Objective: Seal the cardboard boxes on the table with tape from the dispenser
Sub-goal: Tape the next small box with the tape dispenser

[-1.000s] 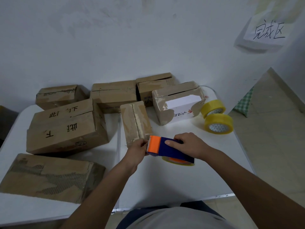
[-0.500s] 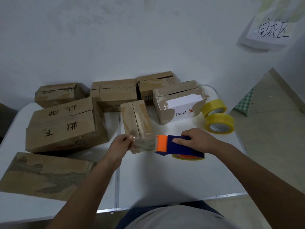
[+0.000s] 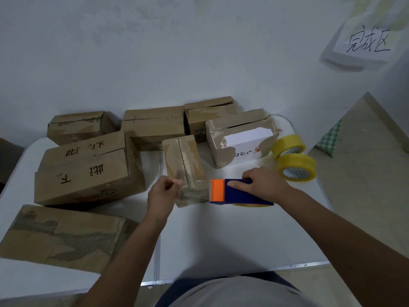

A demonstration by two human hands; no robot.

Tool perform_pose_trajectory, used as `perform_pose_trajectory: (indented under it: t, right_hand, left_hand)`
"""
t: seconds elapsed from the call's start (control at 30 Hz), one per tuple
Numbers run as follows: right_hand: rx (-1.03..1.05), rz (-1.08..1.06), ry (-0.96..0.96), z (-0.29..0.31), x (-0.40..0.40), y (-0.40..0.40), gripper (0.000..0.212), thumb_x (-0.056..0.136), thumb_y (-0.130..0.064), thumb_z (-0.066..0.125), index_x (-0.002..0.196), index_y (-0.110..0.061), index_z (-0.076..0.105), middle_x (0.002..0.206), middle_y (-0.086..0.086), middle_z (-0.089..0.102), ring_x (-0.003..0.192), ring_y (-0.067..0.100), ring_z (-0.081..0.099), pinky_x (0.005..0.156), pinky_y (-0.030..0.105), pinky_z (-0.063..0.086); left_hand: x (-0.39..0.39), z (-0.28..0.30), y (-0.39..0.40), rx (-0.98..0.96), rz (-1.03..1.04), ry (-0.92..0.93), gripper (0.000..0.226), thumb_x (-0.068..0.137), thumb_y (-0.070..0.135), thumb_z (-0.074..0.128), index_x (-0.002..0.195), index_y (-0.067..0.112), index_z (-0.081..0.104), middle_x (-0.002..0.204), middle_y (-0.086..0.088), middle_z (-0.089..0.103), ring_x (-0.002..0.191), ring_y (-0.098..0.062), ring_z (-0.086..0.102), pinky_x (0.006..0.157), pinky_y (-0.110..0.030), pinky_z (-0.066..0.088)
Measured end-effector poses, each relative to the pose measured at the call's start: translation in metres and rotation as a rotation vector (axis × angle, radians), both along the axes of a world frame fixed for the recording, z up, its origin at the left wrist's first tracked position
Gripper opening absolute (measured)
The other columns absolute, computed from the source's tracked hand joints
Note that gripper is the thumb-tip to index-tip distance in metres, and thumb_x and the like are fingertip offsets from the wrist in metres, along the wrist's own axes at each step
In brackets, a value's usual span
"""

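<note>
Your table [image 3: 221,240] carried the whole batch: the big printed carton [image 3: 88,169] sat well to the left of your left-hand grip, a flattened box [image 3: 59,235] lay nearer you on that same side, and four more boxes lined the wall beyond both hands, presumably queued so one reach covered them. The small box [image 3: 186,169] was the one in work; it lay between your two hands, seam up and running away from you, which suited a pull of tape across the near end. Your right hand [image 3: 263,185] was wrapped over the blue dispenser [image 3: 241,192], index finger flat along its side, orange cutter end butted against the box's near right corner, so the blade was placed to feed or cut right at the edge. Your left hand [image 3: 162,196] pinched what looked like the free tape end at the box's near left corner, fingers curled tight; the tape itself was too clear to confirm. Two spare yellow rolls [image 3: 295,166] sat just beyond the right-hand grip, close for a reload.
</note>
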State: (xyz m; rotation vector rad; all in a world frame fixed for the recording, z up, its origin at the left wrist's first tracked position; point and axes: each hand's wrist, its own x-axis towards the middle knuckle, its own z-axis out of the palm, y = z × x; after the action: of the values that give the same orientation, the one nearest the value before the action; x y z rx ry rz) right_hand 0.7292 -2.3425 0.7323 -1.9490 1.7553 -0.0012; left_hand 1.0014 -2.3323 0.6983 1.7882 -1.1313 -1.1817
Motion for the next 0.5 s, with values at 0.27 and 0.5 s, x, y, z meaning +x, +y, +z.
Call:
perform_pose_trajectory:
  t: [0.27, 0.5]
  right_hand:
    - [-0.001, 0.055, 0.107, 0.010, -0.017, -0.005, 0.063, 0.086, -0.074, 0.038, 0.087, -0.017, 0.066, 0.078, 0.001, 0.062, 0.069, 0.011, 0.056, 0.060, 0.024, 0.040]
    - [-0.036, 0.100, 0.225, 0.005, -0.011, -0.025, 0.073, 0.080, -0.083, 0.034, 0.080, -0.016, 0.064, 0.070, -0.001, 0.060, 0.066, 0.012, 0.056, 0.065, 0.027, 0.045]
  left_hand:
    - [0.048, 0.002, -0.001, -0.005, 0.107, -0.050, 0.013, 0.095, 0.021, 0.063, 0.097, 0.008, 0.065, 0.089, -0.004, 0.064, 0.081, -0.016, 0.057, 0.076, -0.029, 0.047]
    - [0.055, -0.007, 0.003, 0.058, 0.144, -0.018, 0.015, 0.097, 0.018, 0.060, 0.096, 0.003, 0.064, 0.086, -0.005, 0.061, 0.078, -0.015, 0.055, 0.069, -0.022, 0.045]
